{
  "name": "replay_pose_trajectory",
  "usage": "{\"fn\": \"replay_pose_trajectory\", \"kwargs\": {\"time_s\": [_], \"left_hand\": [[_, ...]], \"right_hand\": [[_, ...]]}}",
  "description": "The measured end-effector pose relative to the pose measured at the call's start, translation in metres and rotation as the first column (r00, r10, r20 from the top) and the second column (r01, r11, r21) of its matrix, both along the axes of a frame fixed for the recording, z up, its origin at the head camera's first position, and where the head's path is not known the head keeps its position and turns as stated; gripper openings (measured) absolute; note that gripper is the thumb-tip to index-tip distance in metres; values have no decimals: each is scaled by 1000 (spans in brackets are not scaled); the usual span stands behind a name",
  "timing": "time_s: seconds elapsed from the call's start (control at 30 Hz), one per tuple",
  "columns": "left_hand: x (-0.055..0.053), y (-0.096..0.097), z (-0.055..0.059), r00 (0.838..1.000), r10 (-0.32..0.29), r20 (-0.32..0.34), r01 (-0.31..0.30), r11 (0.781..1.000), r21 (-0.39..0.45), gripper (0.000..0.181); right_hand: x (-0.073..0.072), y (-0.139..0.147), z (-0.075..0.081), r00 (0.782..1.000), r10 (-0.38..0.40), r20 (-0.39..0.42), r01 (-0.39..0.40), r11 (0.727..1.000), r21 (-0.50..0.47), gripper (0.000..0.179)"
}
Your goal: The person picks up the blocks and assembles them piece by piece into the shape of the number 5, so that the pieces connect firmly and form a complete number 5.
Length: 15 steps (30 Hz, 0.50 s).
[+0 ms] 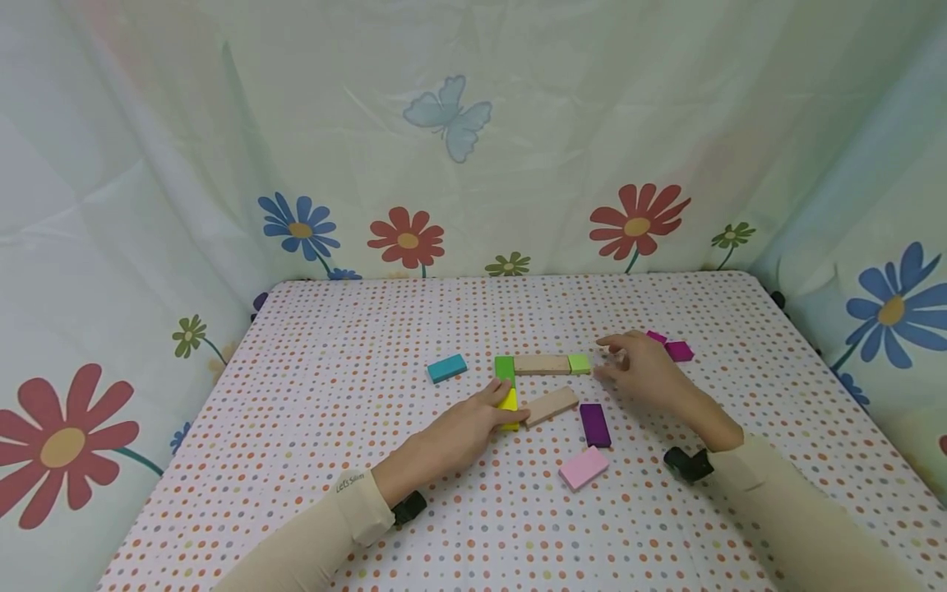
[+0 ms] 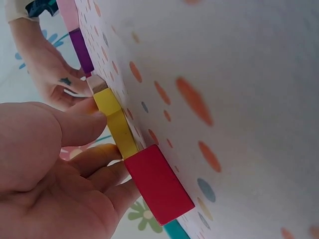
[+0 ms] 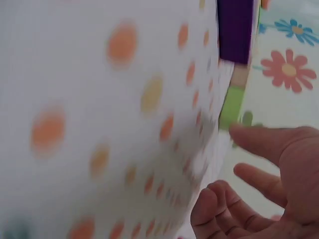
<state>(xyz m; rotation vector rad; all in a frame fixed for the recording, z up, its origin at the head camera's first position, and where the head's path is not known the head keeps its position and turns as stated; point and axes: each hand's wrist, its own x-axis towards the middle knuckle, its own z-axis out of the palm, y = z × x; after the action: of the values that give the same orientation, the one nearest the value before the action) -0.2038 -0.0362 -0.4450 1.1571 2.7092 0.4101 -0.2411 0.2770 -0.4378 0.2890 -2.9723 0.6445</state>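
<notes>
My left hand (image 1: 462, 423) pinches a yellow block (image 1: 509, 403), thumb on one side and fingers along the other, as the left wrist view shows. By those fingers lies a red block (image 2: 159, 184), which the hand hides in the head view. A green block (image 1: 505, 367) meets the yellow one's far end. From it, a plain wooden block (image 1: 542, 364) runs right to a light green block (image 1: 579, 363). Just right of that end hovers my right hand (image 1: 647, 370), fingers loosely bent and nothing between them. Near my left thumb, a second wooden block (image 1: 552, 406) lies at a slant.
A purple block (image 1: 595, 425) and a pink block (image 1: 584, 469) lie nearer me. The blue block (image 1: 447, 368) sits off to the left. Magenta blocks (image 1: 678, 351) lie beyond my right hand. A flowered curtain (image 1: 547, 148) hangs around the dotted table (image 1: 333, 329).
</notes>
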Motion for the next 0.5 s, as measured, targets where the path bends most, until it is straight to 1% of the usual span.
{"fn": "replay_pose_trajectory", "kwargs": {"time_s": [0.1,0.2,0.27,0.33,0.4,0.5], "left_hand": [[0,0,0,1000,0,-2,0,1000,-1,51],[-1,0,0,1000,2,7,-2,1000,0,51],[0,0,0,1000,5,12,-5,1000,-1,51],[0,0,1,1000,8,17,-8,1000,-2,51],[0,0,1,1000,10,19,-10,1000,-6,51],[1,0,1,1000,12,21,-11,1000,-10,52]], "right_hand": [[-2,10,4,1000,-30,-3,30,1000,8,48],[-4,22,7,995,-94,-35,95,995,13,43],[-5,31,6,986,-149,-69,151,988,20,40],[-6,40,4,976,-200,-85,202,979,19,40],[-8,48,1,969,-232,-82,235,972,19,42],[-9,57,-5,963,-267,-47,267,964,0,44]]}}
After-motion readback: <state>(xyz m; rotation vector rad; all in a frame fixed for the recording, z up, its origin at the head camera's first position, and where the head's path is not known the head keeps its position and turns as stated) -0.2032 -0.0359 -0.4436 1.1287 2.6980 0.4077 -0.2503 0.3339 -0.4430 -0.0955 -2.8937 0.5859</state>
